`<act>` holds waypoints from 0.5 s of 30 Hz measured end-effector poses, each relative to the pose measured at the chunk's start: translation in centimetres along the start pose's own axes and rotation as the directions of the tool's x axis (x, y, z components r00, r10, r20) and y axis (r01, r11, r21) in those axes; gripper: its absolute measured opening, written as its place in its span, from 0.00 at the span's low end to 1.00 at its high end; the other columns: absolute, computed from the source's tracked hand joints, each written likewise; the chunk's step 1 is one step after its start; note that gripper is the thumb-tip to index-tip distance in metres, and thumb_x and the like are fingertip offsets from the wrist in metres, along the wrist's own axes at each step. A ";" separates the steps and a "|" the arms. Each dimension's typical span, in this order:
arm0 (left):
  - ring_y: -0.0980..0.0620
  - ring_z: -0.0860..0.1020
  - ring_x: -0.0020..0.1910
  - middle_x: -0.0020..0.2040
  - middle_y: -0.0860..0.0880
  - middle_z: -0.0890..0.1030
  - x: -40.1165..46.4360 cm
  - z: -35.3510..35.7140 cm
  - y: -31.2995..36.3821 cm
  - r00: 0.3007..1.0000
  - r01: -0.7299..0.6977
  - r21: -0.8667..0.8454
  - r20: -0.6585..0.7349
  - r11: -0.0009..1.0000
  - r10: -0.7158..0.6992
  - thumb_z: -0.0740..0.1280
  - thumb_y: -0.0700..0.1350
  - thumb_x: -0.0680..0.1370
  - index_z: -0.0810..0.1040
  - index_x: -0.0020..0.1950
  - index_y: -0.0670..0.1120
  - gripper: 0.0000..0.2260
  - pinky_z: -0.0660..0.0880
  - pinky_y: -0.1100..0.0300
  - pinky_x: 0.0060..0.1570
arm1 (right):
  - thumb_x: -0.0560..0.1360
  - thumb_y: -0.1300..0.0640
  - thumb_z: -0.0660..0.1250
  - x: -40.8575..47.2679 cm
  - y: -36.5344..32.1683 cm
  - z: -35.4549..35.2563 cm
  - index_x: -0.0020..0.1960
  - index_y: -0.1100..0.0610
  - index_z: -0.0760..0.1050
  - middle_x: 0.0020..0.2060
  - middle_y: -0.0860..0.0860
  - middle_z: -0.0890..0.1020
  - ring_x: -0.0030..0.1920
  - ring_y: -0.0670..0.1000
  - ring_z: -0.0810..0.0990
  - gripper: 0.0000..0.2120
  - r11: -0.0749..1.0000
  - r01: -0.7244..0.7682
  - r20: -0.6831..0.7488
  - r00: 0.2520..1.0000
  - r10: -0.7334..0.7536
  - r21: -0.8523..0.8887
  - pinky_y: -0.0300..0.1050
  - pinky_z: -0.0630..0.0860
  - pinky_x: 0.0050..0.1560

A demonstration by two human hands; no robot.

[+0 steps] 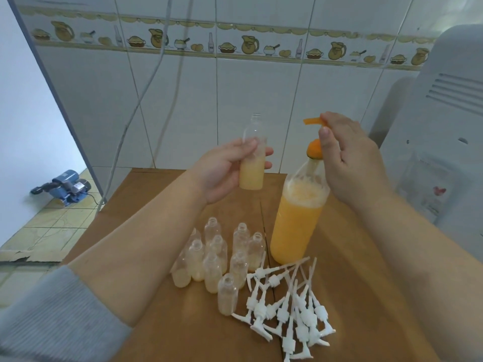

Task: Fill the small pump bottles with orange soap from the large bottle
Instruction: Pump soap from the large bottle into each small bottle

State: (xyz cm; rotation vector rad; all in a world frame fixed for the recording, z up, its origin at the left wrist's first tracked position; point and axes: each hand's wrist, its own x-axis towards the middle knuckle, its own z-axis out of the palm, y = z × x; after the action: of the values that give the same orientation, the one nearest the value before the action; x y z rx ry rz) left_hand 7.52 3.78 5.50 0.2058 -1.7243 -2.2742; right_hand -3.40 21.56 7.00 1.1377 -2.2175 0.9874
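- Left hand [222, 171] wrapped round half-filled small bottle [252, 163], raised beside spout to catch soap.
- Right hand [350, 158] pinching orange pump head [313, 122] atop large bottle [298, 218], standing on surface [146, 194].

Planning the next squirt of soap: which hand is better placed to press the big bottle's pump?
Right. The right hand already pinches the orange pump head atop the large bottle; the left hand holds the small bottle.
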 end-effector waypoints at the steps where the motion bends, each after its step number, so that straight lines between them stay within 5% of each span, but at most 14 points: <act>1: 0.48 0.81 0.48 0.52 0.45 0.81 -0.4 -0.3 -0.1 1.000 -0.001 -0.021 -0.009 1.000 0.001 0.59 0.43 0.81 0.74 0.58 0.43 0.10 0.77 0.52 0.50 | 0.81 0.46 0.46 0.0 0.1 0.2 0.72 0.59 0.66 0.69 0.54 0.70 0.71 0.52 0.64 0.26 1.000 0.003 -0.008 1.000 -0.003 -0.001 0.53 0.58 0.73; 6: 0.48 0.81 0.51 0.52 0.47 0.81 -4.1 -2.7 -0.3 0.999 -0.016 0.090 -0.047 0.996 0.020 0.66 0.44 0.75 0.73 0.64 0.44 0.18 0.79 0.53 0.51 | 0.82 0.49 0.49 -0.2 0.3 0.7 0.70 0.60 0.67 0.68 0.55 0.72 0.70 0.52 0.66 0.23 1.000 0.006 -0.052 0.999 -0.005 0.025 0.57 0.60 0.71; 12: 0.58 0.82 0.49 0.50 0.53 0.83 -11.2 -5.1 -1.8 0.985 0.067 0.583 -0.170 0.810 0.041 0.72 0.49 0.66 0.77 0.56 0.52 0.19 0.77 0.68 0.46 | 0.82 0.51 0.50 -0.2 0.4 1.0 0.70 0.60 0.67 0.67 0.56 0.72 0.69 0.53 0.67 0.21 1.000 0.011 -0.083 0.996 -0.009 0.014 0.57 0.60 0.71; 15: 0.56 0.82 0.45 0.46 0.52 0.84 -13.9 -6.5 -4.8 0.964 0.193 0.584 -0.264 0.788 -0.040 0.79 0.50 0.64 0.79 0.51 0.54 0.18 0.77 0.61 0.48 | 0.83 0.51 0.50 -0.2 0.5 1.0 0.70 0.61 0.68 0.67 0.56 0.72 0.69 0.54 0.68 0.21 1.000 0.015 -0.093 0.996 -0.013 0.012 0.58 0.61 0.71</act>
State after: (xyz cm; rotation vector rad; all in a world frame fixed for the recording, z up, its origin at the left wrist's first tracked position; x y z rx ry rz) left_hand 21.89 3.22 -1.62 0.7046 -2.2939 -1.5910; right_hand -3.79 21.08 6.03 1.0889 -2.1305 1.0286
